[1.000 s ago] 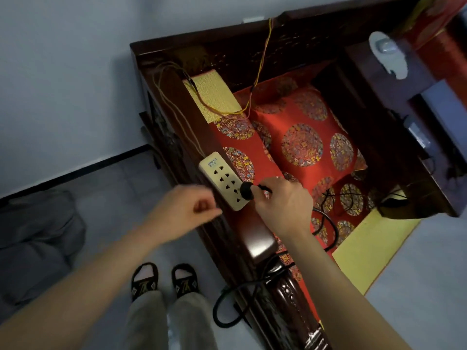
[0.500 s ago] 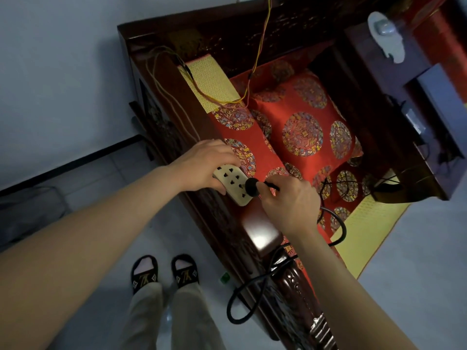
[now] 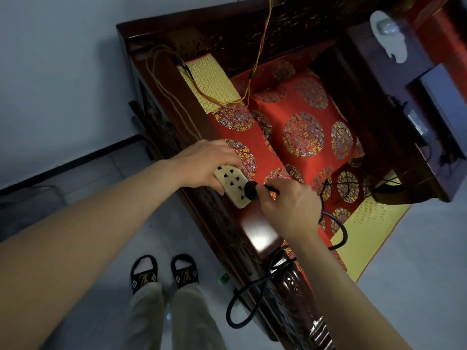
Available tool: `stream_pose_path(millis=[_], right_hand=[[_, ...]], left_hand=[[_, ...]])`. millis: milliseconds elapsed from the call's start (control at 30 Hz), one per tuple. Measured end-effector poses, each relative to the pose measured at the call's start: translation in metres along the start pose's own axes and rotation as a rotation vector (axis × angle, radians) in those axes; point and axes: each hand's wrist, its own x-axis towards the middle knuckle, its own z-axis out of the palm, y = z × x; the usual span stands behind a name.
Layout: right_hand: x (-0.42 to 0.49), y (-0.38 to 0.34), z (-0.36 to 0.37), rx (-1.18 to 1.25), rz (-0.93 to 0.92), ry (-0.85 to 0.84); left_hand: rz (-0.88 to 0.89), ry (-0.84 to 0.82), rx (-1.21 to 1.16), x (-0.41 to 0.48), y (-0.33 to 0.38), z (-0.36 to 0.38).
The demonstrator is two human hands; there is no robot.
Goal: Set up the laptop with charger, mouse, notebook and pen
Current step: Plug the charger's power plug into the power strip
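1. Dark carved wood makes the big sofa frame (image 3: pixel 161 79), and red patterned cushions (image 3: pixel 300 122) fill its seat.
2. At the right stands a dark side surface (image 3: pixel 374 79); a grey device lies there, but I cannot tell if it is the laptop.
3. A cream power strip (image 3: pixel 231 184) lies on the sofa armrest. The left hand (image 3: pixel 204 162) presses it down, fingers closed over its far end.
4. The black charger cable (image 3: pixel 252 294) loops down over the armrest toward the floor.
5. The right hand (image 3: pixel 290 205) is closed on the black charger plug (image 3: pixel 252 190), which touches the strip at its near end.
6. I judge the step is plugging in the charger. Next the plug needs a straight, firm push while the strip is kept steady.
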Motion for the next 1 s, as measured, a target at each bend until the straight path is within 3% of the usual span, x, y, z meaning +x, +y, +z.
stream_pose_path(millis=[300,567,767,1000], right_hand=[[0.007,-0.008,-0.003,-0.138,0.004,-0.095],[0.005,-0.006,-0.013,-0.221,-0.238,-0.192],[0.015,-0.021,-0.017,-0.437,-0.422,-0.289],[0.045,-0.019,-0.005,-0.222,-0.45,-0.462]], left_hand=[[-0.004,-0.001,-0.005,0.0,-0.001,0.0],[0.004,0.001,-0.065,0.001,-0.003,-0.001],[0.001,0.0,-0.053,0.003,-0.002,-0.002],[0.0,0.018,-0.055,0.004,-0.002,-0.001]])
